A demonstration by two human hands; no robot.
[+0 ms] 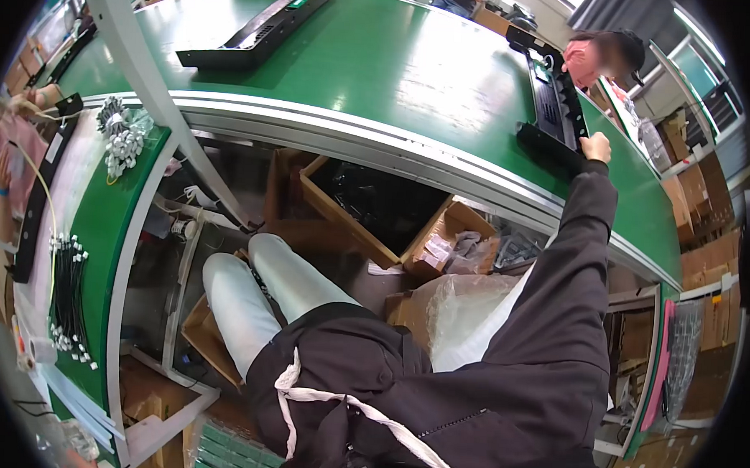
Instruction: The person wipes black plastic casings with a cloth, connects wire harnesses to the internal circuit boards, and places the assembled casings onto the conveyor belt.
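My right arm, in a dark sleeve, stretches over the green bench. At its end my right hand is closed on the near right edge of a long black housing, which lies on the green surface with parts and wiring at its far end. At the bottom left edge, a blurred skin-coloured patch shows near a clear plastic bag; it may be my left hand, but its fingers are cut off. A second black housing lies farther left on the bench.
Bundled black cables with white connectors and white-ended leads lie on the left side bench. A co-worker's hand is by another black housing there. Another person leans in at right. Beneath the bench stand cardboard boxes. A white post rises at left.
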